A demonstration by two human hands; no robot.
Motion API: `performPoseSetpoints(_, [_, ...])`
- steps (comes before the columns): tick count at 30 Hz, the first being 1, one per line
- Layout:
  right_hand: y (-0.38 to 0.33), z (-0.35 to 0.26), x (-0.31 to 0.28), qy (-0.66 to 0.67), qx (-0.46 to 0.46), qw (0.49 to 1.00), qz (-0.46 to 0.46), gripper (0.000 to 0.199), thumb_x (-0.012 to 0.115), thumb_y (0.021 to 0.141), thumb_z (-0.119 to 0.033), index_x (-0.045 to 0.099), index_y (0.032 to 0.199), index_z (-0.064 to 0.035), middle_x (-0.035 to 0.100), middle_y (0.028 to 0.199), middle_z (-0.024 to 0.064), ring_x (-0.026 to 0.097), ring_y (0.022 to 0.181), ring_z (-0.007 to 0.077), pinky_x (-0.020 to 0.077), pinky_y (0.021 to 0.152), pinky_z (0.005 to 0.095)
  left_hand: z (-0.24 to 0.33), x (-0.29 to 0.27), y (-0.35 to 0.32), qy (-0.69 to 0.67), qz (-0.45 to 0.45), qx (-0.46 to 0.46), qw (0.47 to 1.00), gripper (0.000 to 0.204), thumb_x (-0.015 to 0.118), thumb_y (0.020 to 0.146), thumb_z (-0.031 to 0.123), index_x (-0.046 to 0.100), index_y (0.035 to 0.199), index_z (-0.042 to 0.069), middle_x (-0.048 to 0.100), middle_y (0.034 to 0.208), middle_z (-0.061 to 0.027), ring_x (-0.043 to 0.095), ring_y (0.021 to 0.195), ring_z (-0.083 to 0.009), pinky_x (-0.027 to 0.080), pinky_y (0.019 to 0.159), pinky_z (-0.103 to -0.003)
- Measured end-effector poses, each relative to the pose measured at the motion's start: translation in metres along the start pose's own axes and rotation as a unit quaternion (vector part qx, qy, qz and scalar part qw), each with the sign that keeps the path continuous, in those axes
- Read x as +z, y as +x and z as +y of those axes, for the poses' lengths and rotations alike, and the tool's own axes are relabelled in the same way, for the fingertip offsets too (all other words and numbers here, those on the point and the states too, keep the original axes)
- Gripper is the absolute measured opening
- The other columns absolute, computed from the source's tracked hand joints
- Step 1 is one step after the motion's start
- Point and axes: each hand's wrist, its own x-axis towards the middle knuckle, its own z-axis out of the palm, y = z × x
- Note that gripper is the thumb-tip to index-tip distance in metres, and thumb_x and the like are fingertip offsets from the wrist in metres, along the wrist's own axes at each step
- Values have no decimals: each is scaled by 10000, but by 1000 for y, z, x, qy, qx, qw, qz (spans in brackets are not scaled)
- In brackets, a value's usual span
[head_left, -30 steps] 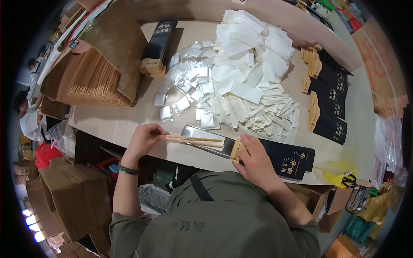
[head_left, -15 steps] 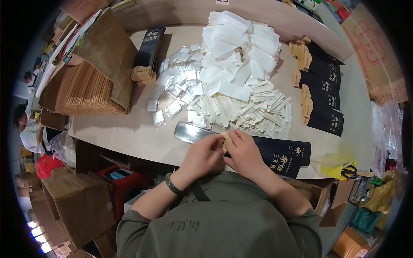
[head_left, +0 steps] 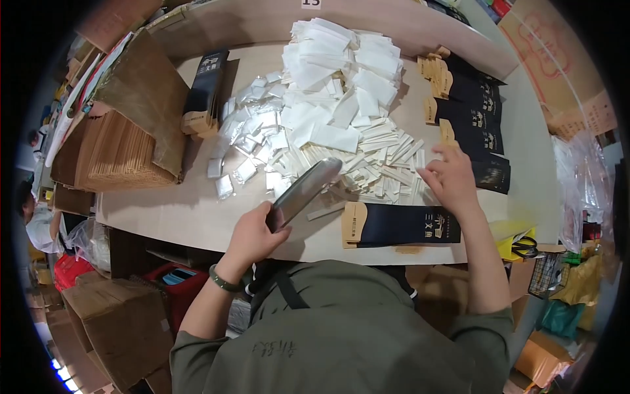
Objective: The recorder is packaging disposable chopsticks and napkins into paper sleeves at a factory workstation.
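Note:
In my left hand (head_left: pixel 252 236) is a long, shiny silver piece (head_left: pixel 305 194) with a rounded end, gripped between thumb and fingers and tilted up to the right; its exact kind I cannot make out. A clear plastic piece lies beside it. My right hand (head_left: pixel 453 180) hovers at the right-hand rows, thumb and fingers apart, by the tan end of a black paper sleeve (head_left: pixel 492 176) whose print is blurred. Whether the fingertips touch it I cannot tell. A short stack of black-and-tan paper sleeves (head_left: pixel 403 224) lies between my hands at the table's front edge.
White paper packets (head_left: pixel 328 52) and narrow white strips (head_left: pixel 380 164) are heaped mid-table, beside small clear-wrapped packets (head_left: pixel 246 171). Left stands a cardboard box (head_left: pixel 154 85) of brown sleeves, with black sleeves (head_left: pixel 207 85) alongside. Scissors (head_left: pixel 524 247) hang at the front right edge.
My hands have parted: the left has moved left, lifting and tilting the silver piece, the right has swung right to the sleeve rows. The near sleeve stack now lies straighter, tan end uncovered.

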Motion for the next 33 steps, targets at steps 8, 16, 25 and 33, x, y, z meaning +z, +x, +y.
performPoseSetpoints(8, [-19, -106, 58, 228, -168, 944, -167, 447, 800, 674, -368, 663, 950, -43, 562, 1190, 216, 544, 1104, 404, 446, 920, 465, 55, 46, -17, -175, -255, 300, 902, 404, 706, 740, 100, 561, 1103, 3, 561, 1156, -195, 573, 1002, -249, 487, 813, -326])
performPoseSetpoints(16, [-23, -145, 55, 147, 106, 956, -230, 347, 677, 865, -382, 616, 824, -43, 643, 732, 133, 639, 698, 352, 493, 612, 457, -27, 30, -14, 31, 160, 122, 979, 424, 737, 722, 140, 578, 1106, 59, 617, 906, -146, 630, 818, -359, 517, 717, -420])
performPoseSetpoints(25, [-13, -166, 82, 174, 141, 958, -178, 211, 624, 784, -242, 633, 696, -51, 640, 655, 139, 659, 705, 355, 516, 638, 466, -35, 5, -26, 148, 29, 201, 968, 595, 805, 718, 218, 554, 1249, 121, 613, 937, -114, 637, 844, -340, 517, 715, -414])
performPoseSetpoints(33, [1, -92, 51, 207, 243, 946, -60, 180, 623, 863, -201, 650, 919, -31, 648, 850, 182, 652, 807, 338, 510, 724, 410, -70, -17, 12, 97, 265, 162, 945, 578, 818, 739, 275, 583, 1209, 35, 601, 1180, -193, 590, 1050, -397, 485, 900, -462])
